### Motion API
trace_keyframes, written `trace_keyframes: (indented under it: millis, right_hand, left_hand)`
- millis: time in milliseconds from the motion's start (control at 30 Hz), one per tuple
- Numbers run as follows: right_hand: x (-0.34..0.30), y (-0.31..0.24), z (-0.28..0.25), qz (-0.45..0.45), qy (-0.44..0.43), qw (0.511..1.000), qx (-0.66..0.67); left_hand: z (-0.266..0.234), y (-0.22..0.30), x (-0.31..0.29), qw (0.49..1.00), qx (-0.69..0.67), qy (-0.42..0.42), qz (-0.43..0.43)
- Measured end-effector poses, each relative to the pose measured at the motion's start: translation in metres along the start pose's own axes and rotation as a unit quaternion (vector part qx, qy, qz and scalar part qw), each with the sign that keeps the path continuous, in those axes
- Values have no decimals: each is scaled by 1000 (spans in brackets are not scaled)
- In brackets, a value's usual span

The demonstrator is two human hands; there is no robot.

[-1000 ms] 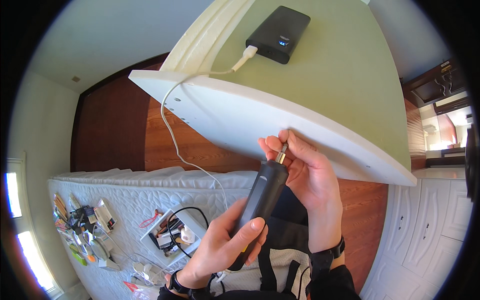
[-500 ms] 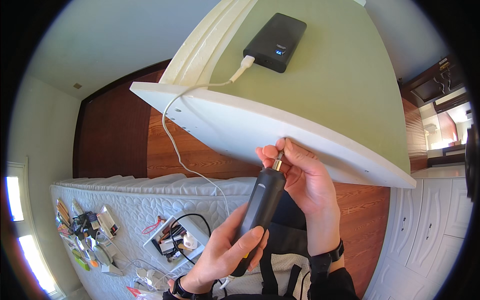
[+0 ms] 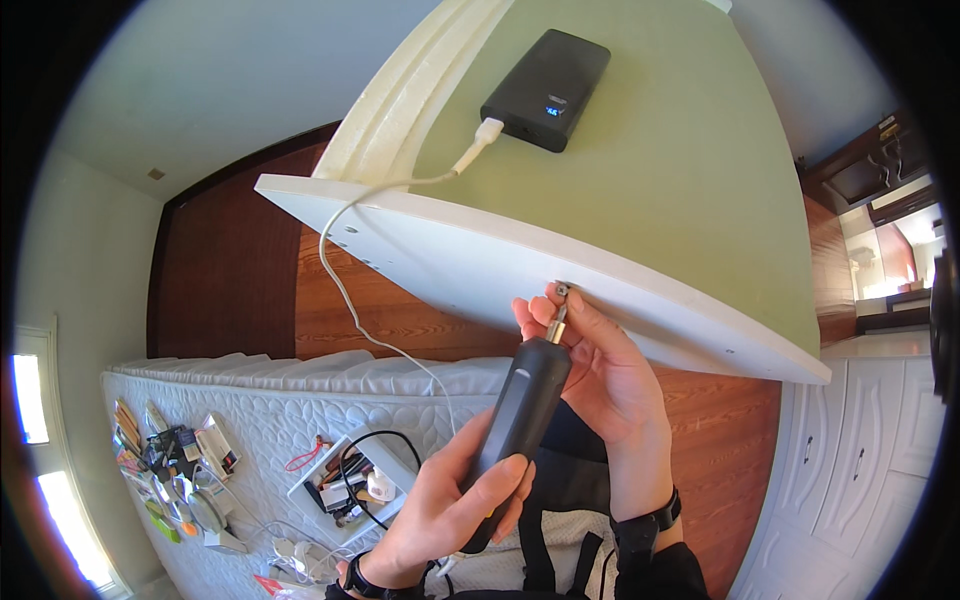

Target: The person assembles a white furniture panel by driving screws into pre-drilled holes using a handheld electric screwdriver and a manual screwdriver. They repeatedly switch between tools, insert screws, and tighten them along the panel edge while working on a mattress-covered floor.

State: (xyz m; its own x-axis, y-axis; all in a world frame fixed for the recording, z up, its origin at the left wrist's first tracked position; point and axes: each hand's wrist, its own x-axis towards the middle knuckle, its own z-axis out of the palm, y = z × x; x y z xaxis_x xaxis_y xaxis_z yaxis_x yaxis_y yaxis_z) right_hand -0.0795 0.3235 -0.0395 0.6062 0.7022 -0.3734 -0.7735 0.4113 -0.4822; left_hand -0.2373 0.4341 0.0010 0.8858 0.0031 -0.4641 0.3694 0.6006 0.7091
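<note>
Left hand (image 3: pixel 452 505) grips black, faceted screwdriver (image 3: pixel 523 398), pointing toward 1 o'clock; right hand (image 3: pixel 622 385) pinches slim silver bit (image 3: pixel 562 313).

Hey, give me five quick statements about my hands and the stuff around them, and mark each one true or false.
1. The left hand grips the black electric screwdriver. True.
2. The right hand is wrapped around the screwdriver's rear end. False: its fingers are up at the bit, near the edge of the white panel.
3. A white cable is plugged into the black power bank. True.
4. The power bank lies on the mattress. False: it lies on the green surface.
5. The white box on the mattress is empty. False: it holds assorted small items.
</note>
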Motion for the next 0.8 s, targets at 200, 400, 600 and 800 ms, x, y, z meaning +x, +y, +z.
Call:
trace_keyframes:
  millis: [200, 400, 600, 800]
  right_hand:
    - [-6, 1, -18, 4, 50, 999, -15]
    - [-43, -3, -20, -30, 99, 970, -218]
    - [-32, 1, -3, -65, 76, 968, -229]
    - [-12, 2, 1, -38, 74, 983, -163]
  left_hand:
    - [-8, -1, -7, 999, -1, -5, 43]
    - [-8, -2, 4, 999, 37, 18, 10]
    - [-6, -3, 5, 998, 38, 32, 39]
    - [-13, -2, -2, 997, 52, 41, 40]
